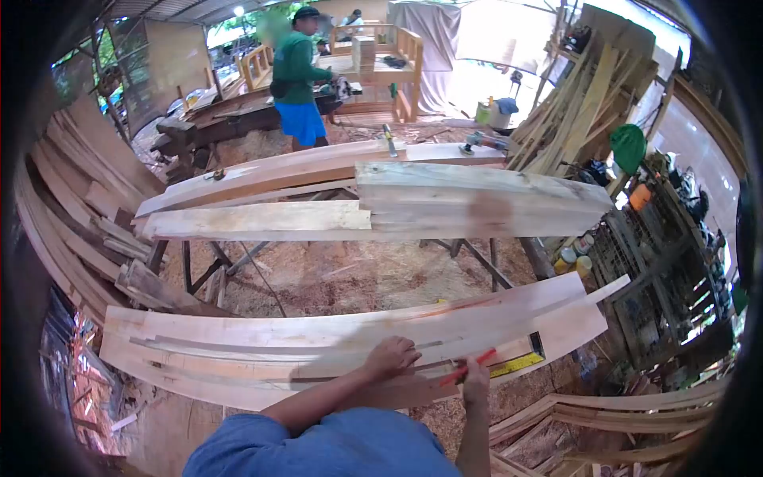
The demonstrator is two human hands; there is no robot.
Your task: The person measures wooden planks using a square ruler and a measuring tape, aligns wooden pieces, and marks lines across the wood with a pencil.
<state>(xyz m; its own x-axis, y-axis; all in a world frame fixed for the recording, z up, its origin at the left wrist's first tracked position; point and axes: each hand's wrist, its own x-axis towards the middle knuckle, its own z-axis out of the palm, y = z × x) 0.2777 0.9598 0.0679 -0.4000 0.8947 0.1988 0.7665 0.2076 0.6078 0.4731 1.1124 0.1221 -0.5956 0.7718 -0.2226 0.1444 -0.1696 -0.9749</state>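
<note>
Lying lengthwise: one pale board [262, 327], narrow strip [230, 350] along it. Left hand [391, 357]: fingers loosely curled, resting on the wood beside the strips (any grip on them cannot be told). Right hand [476, 383]: closed around a red pencil [453, 378], slanted over the board's near side. Yellow ruler [517, 366]: flat, just right of the pencil. Hazards: light left-hand pressure could let a strip slide; a wrist bump could shift the ruler.
</note>
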